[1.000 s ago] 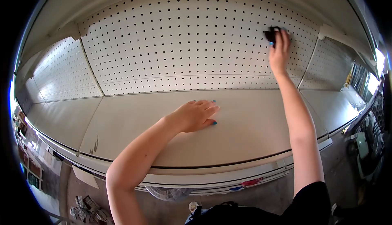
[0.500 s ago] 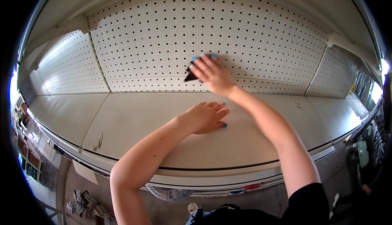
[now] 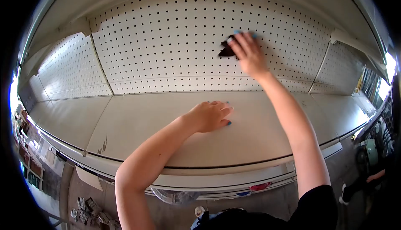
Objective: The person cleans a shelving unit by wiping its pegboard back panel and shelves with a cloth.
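Observation:
My right hand (image 3: 249, 54) presses a dark cloth (image 3: 227, 49) against the white perforated back panel (image 3: 175, 42), right of its middle. The fingers lie over the cloth, and a dark corner of it sticks out to their left. Lower down, my left hand (image 3: 210, 116) rests palm down on the pale shelf (image 3: 138, 125), its fingers spread and pointing right. Nothing shows in the left hand. Dark scuff marks are on the shelf's front left.
Brackets (image 3: 353, 43) stand at the panel's sides, under an overhanging upper shelf. A lower shelf holds a clear plastic-wrapped item (image 3: 175, 195) and a red item (image 3: 261, 186). Metal pieces (image 3: 94, 211) lie on the floor at left. Another person's arm (image 3: 376, 175) shows at lower right.
My right hand has moved up and to the right across the perforated panel with the dark cloth. My left hand stays on the shelf in nearly the same spot.

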